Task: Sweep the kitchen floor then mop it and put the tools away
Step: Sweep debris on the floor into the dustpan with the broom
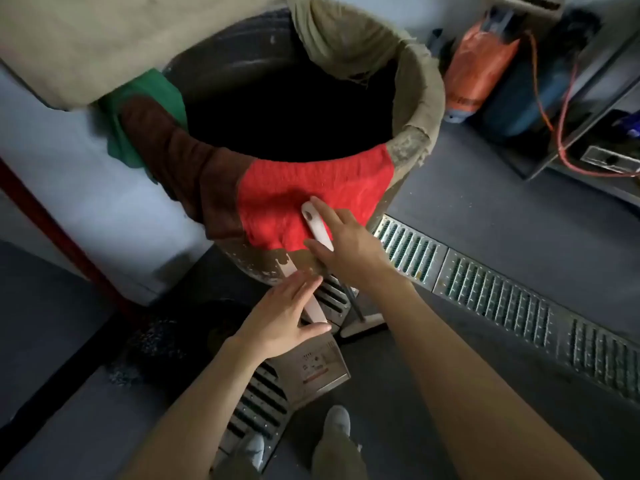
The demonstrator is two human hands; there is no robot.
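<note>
Right hand [346,242] is seen laid over a pale handle [317,225], fingers extended, thumb side against it; a full wrap is not shown, more a light hold or press. Handle top is seen resting against the red cloth [311,192] draped on the near rim of the big drum [420,109].

Left hand [284,315] is held flat and released, fingers straight, palm against a 2nd pale handle [317,311] just below and nearer. Nothing is gripped by it.

Key relation: both handles are stood near upright, long axes leaning away toward the drum. The upper handle is seen running down to a broom head [363,327] on the floor [485,216], right of the left hand. The lower handle is seen joined to a metal dustpan [322,372], lying on the floor near the feet. The right hand is nearer the broom; the left is nearer the dustpan.

Judged: the tools are being parked against the drum, or about to be lifted; which one cannot be told from 1 frame.

Further out: a brown cloth [180,168] and a green cloth [152,95] are hung on the drum's left rim. A floor drain grate [502,289] is run diagonally to the right. An orange bag [478,64] and an orange cable [561,133] are seen far right.
</note>
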